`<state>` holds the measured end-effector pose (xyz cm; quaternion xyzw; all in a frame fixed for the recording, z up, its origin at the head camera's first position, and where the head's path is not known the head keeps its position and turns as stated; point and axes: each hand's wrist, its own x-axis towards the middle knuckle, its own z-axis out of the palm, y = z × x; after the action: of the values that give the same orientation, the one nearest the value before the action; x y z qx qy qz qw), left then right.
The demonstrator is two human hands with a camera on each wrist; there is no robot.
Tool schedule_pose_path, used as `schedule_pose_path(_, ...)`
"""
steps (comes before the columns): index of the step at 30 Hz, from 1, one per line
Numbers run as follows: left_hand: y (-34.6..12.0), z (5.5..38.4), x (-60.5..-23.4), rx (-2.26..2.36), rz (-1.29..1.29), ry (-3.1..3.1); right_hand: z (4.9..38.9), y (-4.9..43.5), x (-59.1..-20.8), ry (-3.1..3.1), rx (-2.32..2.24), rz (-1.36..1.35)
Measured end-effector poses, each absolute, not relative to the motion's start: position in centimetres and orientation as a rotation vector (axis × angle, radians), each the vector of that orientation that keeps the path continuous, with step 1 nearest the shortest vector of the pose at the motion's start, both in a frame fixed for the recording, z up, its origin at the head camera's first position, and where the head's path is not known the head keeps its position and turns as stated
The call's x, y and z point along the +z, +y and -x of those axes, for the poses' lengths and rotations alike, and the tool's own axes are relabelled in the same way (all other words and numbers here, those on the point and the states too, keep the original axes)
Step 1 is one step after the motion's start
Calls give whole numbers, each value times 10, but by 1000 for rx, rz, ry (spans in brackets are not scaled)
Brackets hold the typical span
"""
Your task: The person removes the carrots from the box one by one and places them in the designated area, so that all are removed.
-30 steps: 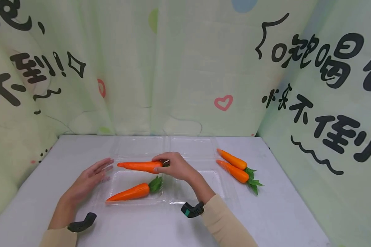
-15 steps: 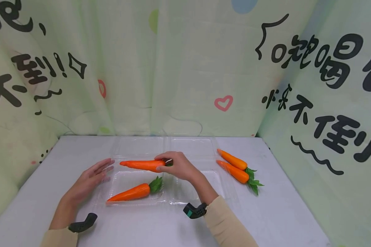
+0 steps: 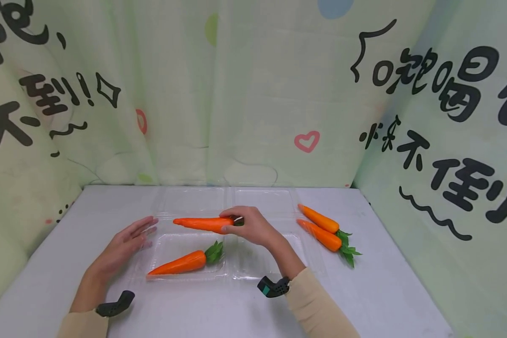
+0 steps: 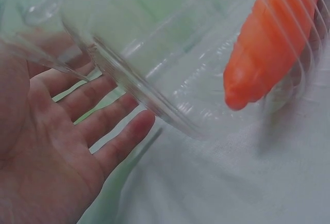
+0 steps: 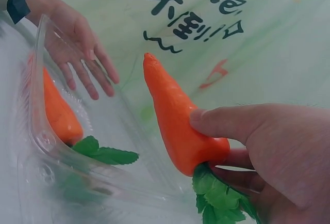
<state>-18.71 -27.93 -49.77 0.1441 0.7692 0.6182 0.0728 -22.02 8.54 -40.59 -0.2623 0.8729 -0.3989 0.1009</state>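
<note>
My right hand (image 3: 251,225) pinches an orange carrot (image 3: 198,224) near its leafy end, thumb on one side and fingers on the other. In the right wrist view this carrot (image 5: 172,115) is raised above the clear plastic box (image 5: 37,105), tip pointing away from the hand. Another carrot (image 3: 179,264) with green leaves lies in the box's left compartment, its tip at the near left corner. My left hand (image 3: 120,246) is at the box's left side with fingers extended. In the left wrist view the fingers of that hand (image 4: 67,136) lie along the clear wall, partly behind it.
Two more carrots (image 3: 321,234) with green tops lie side by side on the white table (image 3: 363,300), right of the box. The clear lid (image 3: 262,199) lies opened out behind the box. A printed curtain (image 3: 253,94) hangs around the back and sides.
My right hand has moved right and slightly up in the head view with the carrot in its grip. The left hand has stayed by the box, and the other carrots lie as before.
</note>
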Motion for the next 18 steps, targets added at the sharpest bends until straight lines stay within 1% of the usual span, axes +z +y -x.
schedule_pose_path(7,-279,189,-498,1865,-411,2301,221,95,-404,2614,-1181,741)
schedule_pose_path(15,-279,190,-500,1880,-452,2300,222,104,-405,2641,-1178,663)
schedule_pose_path(18,-278,190,-500,1878,-424,2306,222,107,-404,2653,-1167,646)
